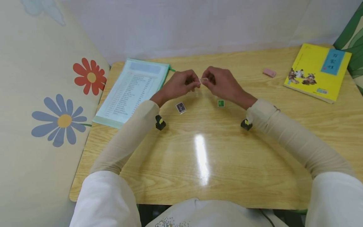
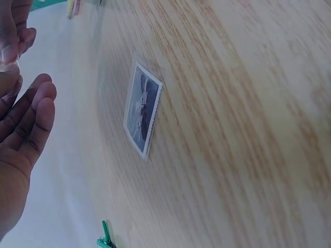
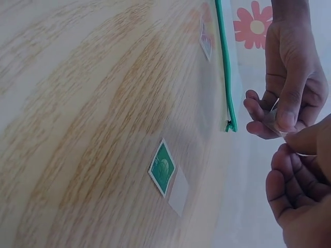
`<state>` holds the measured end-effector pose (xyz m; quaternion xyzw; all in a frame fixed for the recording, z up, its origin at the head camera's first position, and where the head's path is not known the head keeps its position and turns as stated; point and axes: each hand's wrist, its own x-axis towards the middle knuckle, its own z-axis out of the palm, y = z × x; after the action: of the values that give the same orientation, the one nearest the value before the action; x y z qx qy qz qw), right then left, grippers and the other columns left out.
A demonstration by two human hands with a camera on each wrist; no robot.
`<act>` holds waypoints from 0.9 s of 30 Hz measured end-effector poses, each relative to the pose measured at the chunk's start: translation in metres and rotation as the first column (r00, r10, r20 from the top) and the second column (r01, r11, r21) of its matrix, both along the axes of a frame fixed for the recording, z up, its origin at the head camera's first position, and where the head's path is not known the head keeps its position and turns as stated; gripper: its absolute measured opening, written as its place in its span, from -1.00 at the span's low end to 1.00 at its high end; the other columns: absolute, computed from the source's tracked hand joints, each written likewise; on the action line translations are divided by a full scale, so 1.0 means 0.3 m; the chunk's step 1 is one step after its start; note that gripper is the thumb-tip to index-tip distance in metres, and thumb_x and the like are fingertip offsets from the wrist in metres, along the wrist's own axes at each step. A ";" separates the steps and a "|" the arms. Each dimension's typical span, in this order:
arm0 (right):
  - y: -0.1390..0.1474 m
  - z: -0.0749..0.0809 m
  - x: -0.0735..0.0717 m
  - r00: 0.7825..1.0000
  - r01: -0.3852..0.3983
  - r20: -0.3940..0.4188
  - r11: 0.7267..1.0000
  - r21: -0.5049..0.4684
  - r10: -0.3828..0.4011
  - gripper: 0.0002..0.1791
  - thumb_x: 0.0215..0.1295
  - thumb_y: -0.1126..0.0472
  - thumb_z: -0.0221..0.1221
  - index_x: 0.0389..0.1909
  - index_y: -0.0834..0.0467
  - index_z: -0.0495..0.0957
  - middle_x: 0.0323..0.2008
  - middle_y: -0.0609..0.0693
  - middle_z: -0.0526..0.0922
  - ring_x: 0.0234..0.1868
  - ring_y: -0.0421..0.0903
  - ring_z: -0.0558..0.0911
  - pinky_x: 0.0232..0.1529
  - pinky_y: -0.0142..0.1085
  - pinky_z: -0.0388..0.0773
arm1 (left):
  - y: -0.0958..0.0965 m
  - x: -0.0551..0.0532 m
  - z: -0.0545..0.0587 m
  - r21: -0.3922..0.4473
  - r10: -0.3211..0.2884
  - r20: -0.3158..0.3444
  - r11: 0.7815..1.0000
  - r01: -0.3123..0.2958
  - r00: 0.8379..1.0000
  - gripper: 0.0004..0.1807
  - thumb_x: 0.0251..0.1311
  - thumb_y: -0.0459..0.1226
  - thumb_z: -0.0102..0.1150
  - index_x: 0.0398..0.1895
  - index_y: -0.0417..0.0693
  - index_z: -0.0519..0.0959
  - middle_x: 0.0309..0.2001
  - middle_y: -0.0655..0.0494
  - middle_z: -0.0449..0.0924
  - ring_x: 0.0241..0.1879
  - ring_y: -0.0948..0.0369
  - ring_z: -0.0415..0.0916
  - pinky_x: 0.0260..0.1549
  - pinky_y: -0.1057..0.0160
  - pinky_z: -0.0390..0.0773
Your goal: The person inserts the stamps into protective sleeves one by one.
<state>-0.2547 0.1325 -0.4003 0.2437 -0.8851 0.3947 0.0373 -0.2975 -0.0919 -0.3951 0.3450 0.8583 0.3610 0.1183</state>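
My left hand (image 1: pixel 181 83) and right hand (image 1: pixel 224 83) meet above the far middle of the table, fingertips almost touching. Between them both pinch a small, clear-looking piece (image 3: pixel 271 118), perhaps a thin plastic sleeve; fingers cover most of it. On the table below the left hand lies a dark-pictured postage stamp (image 2: pixel 142 111) inside a clear sleeve. A green postage stamp (image 3: pixel 163 168) lies below the right hand. Beside it, in the right wrist view, is a pale blank patch (image 3: pixel 179 191) whose kind I cannot tell.
A clear zip pouch (image 1: pixel 130 91) with a green edge and a printed sheet lies at the left. Far right is a yellow book (image 1: pixel 317 72), with a small pink block (image 1: pixel 269 72) left of it. White cloth (image 1: pixel 198 28) hangs behind the wooden table (image 1: pixel 227 164).
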 end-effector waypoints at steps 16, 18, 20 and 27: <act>0.014 -0.016 -0.009 0.976 0.087 0.208 0.985 -0.147 -0.055 -0.67 0.47 -0.07 0.17 0.02 0.09 0.56 -0.21 -0.01 0.67 -0.21 0.02 0.66 -0.26 -0.20 0.57 | -0.002 0.001 -0.001 0.013 -0.011 0.003 1.000 0.011 1.000 -0.82 0.45 -0.07 0.14 -0.15 0.03 0.53 -0.27 -0.09 0.64 -0.28 -0.06 0.60 -0.40 0.17 0.52; 0.013 -0.015 -0.008 0.970 0.097 0.235 0.981 -0.167 -0.056 -0.65 0.46 -0.09 0.18 0.01 0.08 0.56 -0.20 0.02 0.68 -0.18 0.07 0.67 -0.27 -0.19 0.58 | -0.002 0.002 0.000 0.010 -0.009 0.006 1.000 0.009 1.000 -0.81 0.45 -0.06 0.14 -0.15 0.03 0.53 -0.27 -0.09 0.64 -0.29 -0.06 0.60 -0.40 0.17 0.52; 0.012 -0.014 -0.007 0.966 0.102 0.254 0.977 -0.185 -0.052 -0.64 0.45 -0.11 0.18 0.00 0.09 0.56 -0.19 0.02 0.68 -0.16 0.08 0.67 -0.25 -0.18 0.59 | -0.001 0.003 0.001 0.010 -0.008 0.009 1.000 0.008 1.000 -0.80 0.45 -0.06 0.14 -0.15 0.02 0.53 -0.27 -0.10 0.64 -0.29 -0.07 0.60 -0.40 0.17 0.52; 0.009 -0.013 -0.010 0.948 0.113 0.320 0.948 -0.298 -0.012 -0.62 0.42 -0.10 0.22 -0.02 0.13 0.57 -0.15 0.09 0.65 -0.14 0.10 0.63 -0.11 0.02 0.58 | 0.005 0.000 0.004 0.012 -0.002 -0.005 1.000 0.002 1.000 -0.80 0.44 -0.06 0.15 -0.17 0.02 0.53 -0.27 -0.11 0.65 -0.31 -0.05 0.60 -0.42 0.18 0.53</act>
<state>-0.2578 0.1351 -0.4044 0.1403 -0.8134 0.5620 -0.0530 -0.2976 -0.0905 -0.3940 0.3474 0.8561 0.3651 0.1145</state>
